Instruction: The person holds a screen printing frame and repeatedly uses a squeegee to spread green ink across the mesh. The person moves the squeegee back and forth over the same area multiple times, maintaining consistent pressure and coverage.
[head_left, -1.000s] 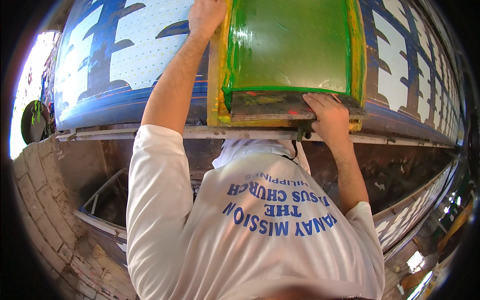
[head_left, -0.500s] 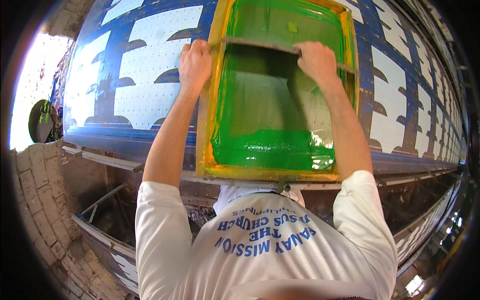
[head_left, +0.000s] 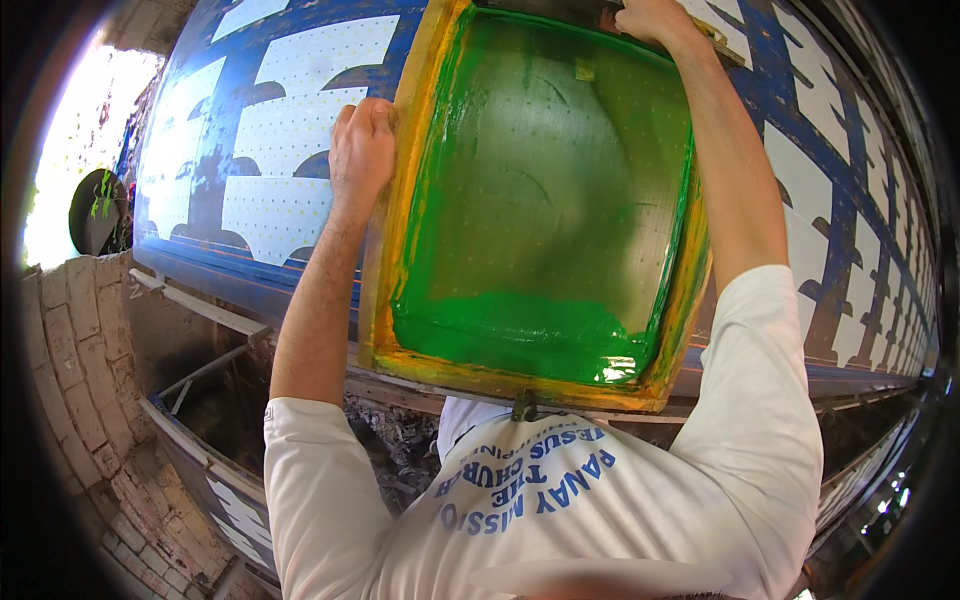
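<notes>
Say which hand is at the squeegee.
The right hand, at the far end of the silkscreen frame; the left hand is beside its left rail, off the squeegee.

Rectangular screen frame (head_left: 388,235), yellow-stained, with translucent mesh (head_left: 530,180); green ink (head_left: 500,330) pooled across the frame's near end; dark squeegee (head_left: 560,10) at its far end, partly visible.

Gripped a dark bar (head_left: 575,12) with the right hand (head_left: 652,18) at one o'clock on a yellow-edged screen frame (head_left: 388,300); curled the left hand (head_left: 362,155) at its ten-o'clock edge. Faced green paint (head_left: 470,325) at six and white pieces (head_left: 285,130) on a blue table (head_left: 224,118) at nine.
</notes>
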